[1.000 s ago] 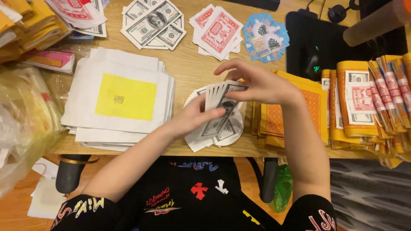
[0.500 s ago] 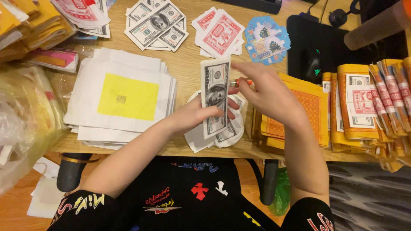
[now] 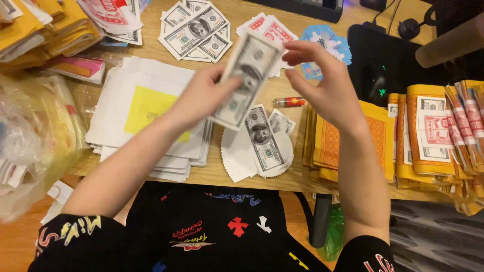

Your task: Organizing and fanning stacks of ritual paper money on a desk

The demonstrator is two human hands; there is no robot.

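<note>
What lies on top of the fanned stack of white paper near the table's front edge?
On the fanned white stack lie two banknote-style sheets: a long one and a smaller one. The bill held in the left hand covers their upper ends, so anything beneath there is hidden.

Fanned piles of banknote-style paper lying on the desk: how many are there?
2. One fanned pile lies at the top centre of the desk; the other fanned pile lies at the near edge, below the left hand, which holds a separate stack. More may be hidden.

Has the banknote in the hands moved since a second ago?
Yes. The banknote has risen off the fanned stack, held by the left hand, toward the far table edge.
</note>
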